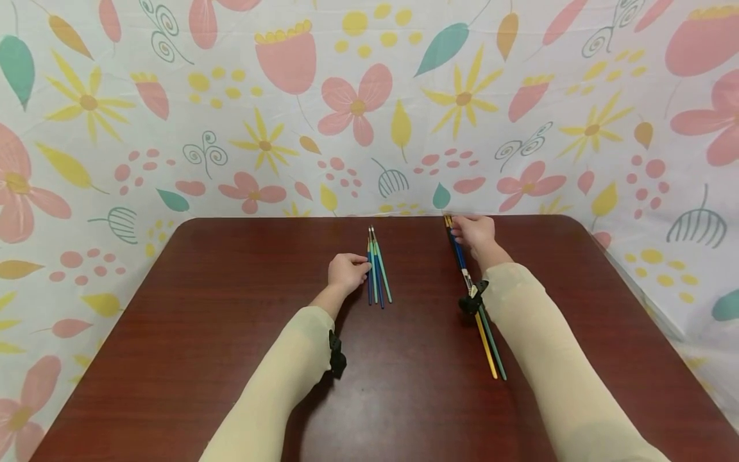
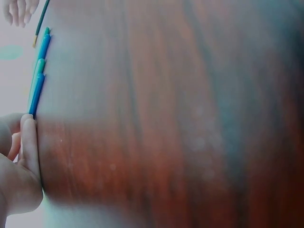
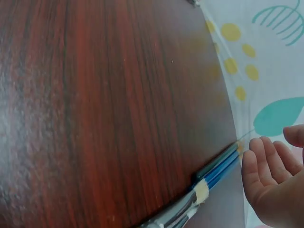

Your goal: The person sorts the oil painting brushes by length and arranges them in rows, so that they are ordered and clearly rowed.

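In the head view, my left hand pinches the leftmost blue paintbrush between thumb and fingertips. Blue and mint-green paintbrushes lie beside it in a narrow fan, tips toward the back. The pinch on a blue paintbrush also shows in the left wrist view. At the table's back edge, my right hand is beside dark and blue paintbrushes. Its fingers are loosely bent, the thumb apart in the right wrist view. Any contact with these brushes is hard to make out.
A yellow-handled paintbrush and a green-handled one lie lengthwise nearer the front, partly under the right wrist. The brown table meets a flower-printed cloth at its back edge. Black pieces hang at both sleeve cuffs.
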`<state>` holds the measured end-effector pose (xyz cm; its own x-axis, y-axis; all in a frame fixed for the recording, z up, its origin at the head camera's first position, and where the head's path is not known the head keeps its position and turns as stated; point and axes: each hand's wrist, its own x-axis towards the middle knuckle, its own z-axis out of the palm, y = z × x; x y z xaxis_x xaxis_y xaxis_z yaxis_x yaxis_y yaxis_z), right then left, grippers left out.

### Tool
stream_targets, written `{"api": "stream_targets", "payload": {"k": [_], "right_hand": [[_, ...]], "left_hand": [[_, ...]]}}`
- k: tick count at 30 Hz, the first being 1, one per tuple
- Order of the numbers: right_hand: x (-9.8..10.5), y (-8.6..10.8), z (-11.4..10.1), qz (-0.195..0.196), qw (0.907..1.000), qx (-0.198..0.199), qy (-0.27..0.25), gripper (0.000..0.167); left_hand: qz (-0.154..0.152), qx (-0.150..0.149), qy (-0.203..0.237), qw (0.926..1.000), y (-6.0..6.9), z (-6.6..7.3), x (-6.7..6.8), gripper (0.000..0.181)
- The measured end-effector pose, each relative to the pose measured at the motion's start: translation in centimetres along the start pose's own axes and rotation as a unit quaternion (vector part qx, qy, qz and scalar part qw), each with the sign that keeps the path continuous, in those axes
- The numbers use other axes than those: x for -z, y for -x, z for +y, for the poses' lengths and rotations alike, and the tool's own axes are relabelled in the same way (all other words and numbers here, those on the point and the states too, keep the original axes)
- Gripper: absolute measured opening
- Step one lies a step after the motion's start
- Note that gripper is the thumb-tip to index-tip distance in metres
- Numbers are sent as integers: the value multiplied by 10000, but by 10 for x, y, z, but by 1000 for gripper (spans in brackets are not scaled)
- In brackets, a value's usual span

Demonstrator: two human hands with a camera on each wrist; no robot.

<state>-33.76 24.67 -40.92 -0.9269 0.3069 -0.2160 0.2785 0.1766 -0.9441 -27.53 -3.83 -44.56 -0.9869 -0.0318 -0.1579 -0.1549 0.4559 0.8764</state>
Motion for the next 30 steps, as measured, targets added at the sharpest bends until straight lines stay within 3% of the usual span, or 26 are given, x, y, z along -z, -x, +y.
{"api": "stream_targets", "payload": {"k": [19,30], "right_hand": [[-27,15,-17,-576,9970,417,305,47],[-58,20,-16,-715,9955,567,258,46]], "left_hand": [[10,69,-76,9999,3,4,1,22],[31,16,-91,10000,0,2,0,22]]}}
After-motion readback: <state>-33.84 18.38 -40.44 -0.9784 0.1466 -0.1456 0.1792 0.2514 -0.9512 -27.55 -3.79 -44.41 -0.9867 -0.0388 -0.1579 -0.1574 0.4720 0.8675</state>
